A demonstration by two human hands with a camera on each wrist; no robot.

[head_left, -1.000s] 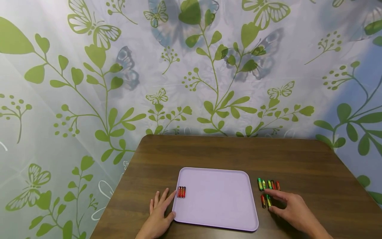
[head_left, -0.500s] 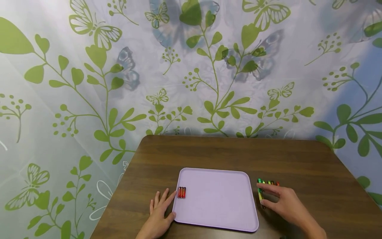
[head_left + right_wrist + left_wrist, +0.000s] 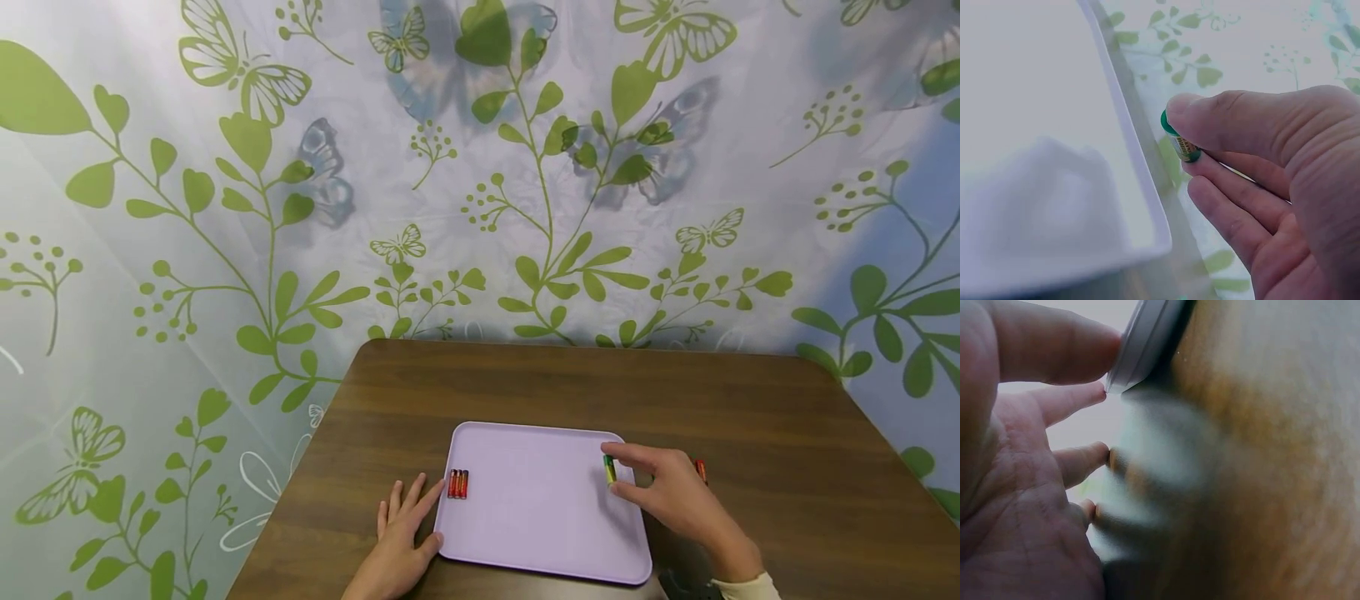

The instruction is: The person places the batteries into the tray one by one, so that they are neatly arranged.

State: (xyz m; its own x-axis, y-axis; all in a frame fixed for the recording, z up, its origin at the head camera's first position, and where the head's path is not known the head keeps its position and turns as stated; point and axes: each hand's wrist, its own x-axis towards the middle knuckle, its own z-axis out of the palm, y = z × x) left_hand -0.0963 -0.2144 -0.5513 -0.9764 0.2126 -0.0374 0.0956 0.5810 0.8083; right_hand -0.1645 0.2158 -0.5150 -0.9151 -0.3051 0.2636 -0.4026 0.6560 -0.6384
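My right hand (image 3: pixel 667 487) pinches a green and yellow battery (image 3: pixel 610 469) between thumb and fingers, over the right part of the lilac tray (image 3: pixel 540 517). In the right wrist view the battery's green end (image 3: pixel 1169 123) shows beside the thumb. My left hand (image 3: pixel 401 533) lies at the tray's left edge with fingers spread. The left wrist view shows its thumb and a fingertip touching the tray rim (image 3: pixel 1138 356). Several red batteries (image 3: pixel 457 484) lie side by side inside the tray near its left rim.
A red battery (image 3: pixel 701 471) shows on the wooden table (image 3: pixel 570 383) behind my right hand, which hides the spot where other batteries lay. A curtain (image 3: pixel 450 183) with green leaves and butterflies hangs behind the table.
My right hand has picked up the green and yellow battery from the group on the table and moved left over the tray. The left hand has stayed in place.
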